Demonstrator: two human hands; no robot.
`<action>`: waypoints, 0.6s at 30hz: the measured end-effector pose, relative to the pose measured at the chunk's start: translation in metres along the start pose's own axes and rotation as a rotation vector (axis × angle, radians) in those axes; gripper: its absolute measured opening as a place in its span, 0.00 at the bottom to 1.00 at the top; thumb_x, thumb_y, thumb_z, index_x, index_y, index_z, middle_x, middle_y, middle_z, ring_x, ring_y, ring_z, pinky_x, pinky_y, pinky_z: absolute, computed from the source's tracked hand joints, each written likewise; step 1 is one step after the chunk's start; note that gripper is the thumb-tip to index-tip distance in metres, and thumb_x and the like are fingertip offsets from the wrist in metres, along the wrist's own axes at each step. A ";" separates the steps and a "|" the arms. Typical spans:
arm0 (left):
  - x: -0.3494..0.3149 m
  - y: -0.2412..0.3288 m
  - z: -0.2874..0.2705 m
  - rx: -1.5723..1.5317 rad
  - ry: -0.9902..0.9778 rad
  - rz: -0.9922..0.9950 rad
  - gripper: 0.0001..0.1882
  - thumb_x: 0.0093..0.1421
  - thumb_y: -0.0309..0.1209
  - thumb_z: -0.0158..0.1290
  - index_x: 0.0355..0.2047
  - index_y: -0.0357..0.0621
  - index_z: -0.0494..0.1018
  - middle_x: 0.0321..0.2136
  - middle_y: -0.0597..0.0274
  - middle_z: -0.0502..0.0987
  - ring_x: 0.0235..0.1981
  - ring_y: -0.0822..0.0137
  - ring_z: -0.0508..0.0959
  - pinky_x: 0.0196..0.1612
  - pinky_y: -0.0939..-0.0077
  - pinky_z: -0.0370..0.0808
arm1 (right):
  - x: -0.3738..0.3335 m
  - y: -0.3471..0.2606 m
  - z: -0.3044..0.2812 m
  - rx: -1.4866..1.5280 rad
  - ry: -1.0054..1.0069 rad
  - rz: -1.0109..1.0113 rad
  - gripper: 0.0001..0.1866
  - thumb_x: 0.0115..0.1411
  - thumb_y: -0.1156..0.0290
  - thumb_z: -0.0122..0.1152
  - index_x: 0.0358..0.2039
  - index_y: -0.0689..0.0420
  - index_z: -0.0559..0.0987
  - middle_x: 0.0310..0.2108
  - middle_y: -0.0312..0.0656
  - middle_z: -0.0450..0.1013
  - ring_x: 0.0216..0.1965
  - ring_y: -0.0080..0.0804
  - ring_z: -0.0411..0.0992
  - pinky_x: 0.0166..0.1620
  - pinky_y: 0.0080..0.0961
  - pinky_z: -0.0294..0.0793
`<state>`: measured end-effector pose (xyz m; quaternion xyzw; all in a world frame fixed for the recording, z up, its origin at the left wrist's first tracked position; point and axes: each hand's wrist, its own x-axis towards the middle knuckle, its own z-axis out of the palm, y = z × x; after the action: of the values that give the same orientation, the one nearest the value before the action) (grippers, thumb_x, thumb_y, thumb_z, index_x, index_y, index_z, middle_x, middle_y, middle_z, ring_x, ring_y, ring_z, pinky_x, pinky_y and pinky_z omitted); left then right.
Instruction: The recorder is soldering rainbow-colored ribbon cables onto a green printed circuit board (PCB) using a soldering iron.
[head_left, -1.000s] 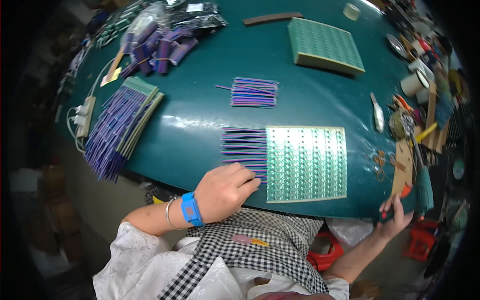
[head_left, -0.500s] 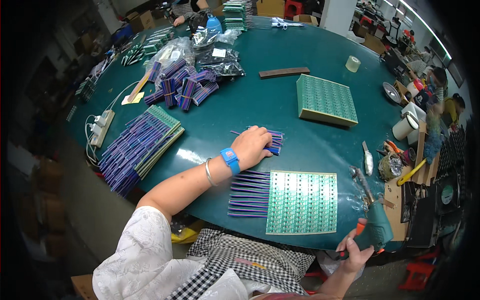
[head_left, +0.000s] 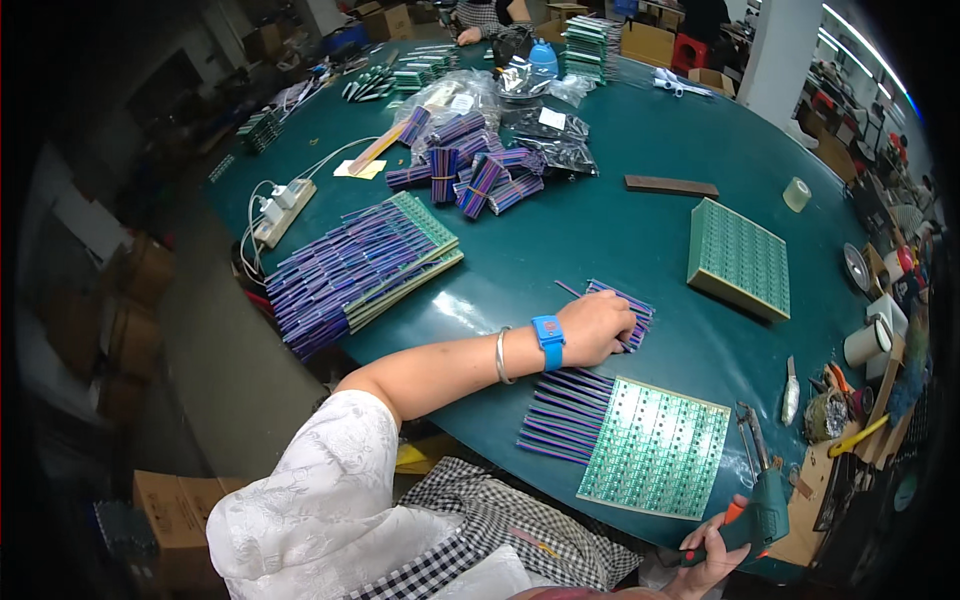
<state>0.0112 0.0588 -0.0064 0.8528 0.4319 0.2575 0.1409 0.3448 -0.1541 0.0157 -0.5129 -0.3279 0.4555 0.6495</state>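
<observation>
My left hand (head_left: 597, 327) rests over a loose pile of purple and blue wires (head_left: 638, 312), its fingers curled down on them; the fingertips are partly hidden. In my right hand (head_left: 715, 555) is a green soldering gun (head_left: 770, 508) with an orange trigger, gripped by the handle. Its metal tip points up and away, just right of a green circuit board panel (head_left: 660, 450). That panel lies flat near the table's front edge. A row of purple and blue wires (head_left: 562, 418) sticks out from its left side.
Wired panels (head_left: 350, 270) are stacked at the left, near a power strip (head_left: 285, 212). Banded wire bundles (head_left: 470, 170) lie behind. A stack of bare panels (head_left: 740, 258) and a dark bar (head_left: 670, 186) are farther right. A knife (head_left: 791, 392) lies beyond the soldering gun.
The whole view has swung, so the table's contents sit farther right in the picture. My left hand stays on the wire pile, and my right hand keeps hold of the soldering gun.
</observation>
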 end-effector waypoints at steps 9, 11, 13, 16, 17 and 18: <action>-0.002 -0.007 0.003 0.177 0.234 0.156 0.12 0.51 0.24 0.62 0.38 0.45 0.82 0.36 0.62 0.81 0.41 0.57 0.79 0.46 0.61 0.77 | -0.006 0.001 -0.038 -0.030 -0.198 0.318 0.33 0.68 0.75 0.59 0.71 0.47 0.63 0.31 0.35 0.71 0.27 0.26 0.70 0.31 0.30 0.78; -0.003 -0.006 0.004 0.151 0.287 0.165 0.12 0.51 0.23 0.61 0.38 0.45 0.83 0.36 0.64 0.81 0.39 0.58 0.79 0.45 0.62 0.77 | -0.009 0.000 -0.036 -0.050 -0.194 0.272 0.31 0.67 0.76 0.59 0.70 0.51 0.65 0.31 0.37 0.71 0.25 0.26 0.69 0.30 0.30 0.78; -0.002 -0.005 0.001 0.144 0.345 0.182 0.12 0.52 0.23 0.61 0.38 0.47 0.83 0.35 0.65 0.81 0.39 0.59 0.79 0.42 0.63 0.78 | -0.011 0.002 -0.045 -0.144 -0.255 0.181 0.29 0.68 0.77 0.58 0.68 0.54 0.66 0.32 0.38 0.72 0.26 0.25 0.70 0.31 0.28 0.78; 0.000 -0.003 -0.006 0.146 0.336 0.126 0.12 0.52 0.23 0.61 0.38 0.49 0.83 0.34 0.64 0.81 0.38 0.60 0.79 0.39 0.64 0.79 | -0.018 -0.012 -0.042 -0.416 -0.262 0.055 0.28 0.68 0.77 0.58 0.67 0.58 0.67 0.35 0.42 0.75 0.28 0.28 0.73 0.34 0.28 0.78; 0.000 -0.003 -0.008 0.145 0.315 0.095 0.12 0.51 0.23 0.62 0.38 0.49 0.83 0.33 0.64 0.80 0.39 0.60 0.79 0.37 0.65 0.80 | -0.020 -0.020 -0.038 -0.529 -0.246 0.017 0.27 0.68 0.76 0.58 0.67 0.59 0.67 0.37 0.44 0.76 0.29 0.29 0.74 0.35 0.28 0.79; 0.002 -0.003 -0.011 0.089 0.340 0.100 0.09 0.55 0.24 0.62 0.37 0.47 0.83 0.32 0.61 0.80 0.36 0.58 0.80 0.36 0.65 0.79 | -0.020 -0.019 -0.037 -0.522 -0.245 -0.048 0.29 0.65 0.77 0.58 0.66 0.61 0.66 0.35 0.44 0.75 0.27 0.29 0.73 0.33 0.27 0.77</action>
<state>0.0043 0.0625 0.0024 0.8227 0.4177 0.3852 0.0149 0.3751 -0.1872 0.0255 -0.5960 -0.5223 0.3988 0.4615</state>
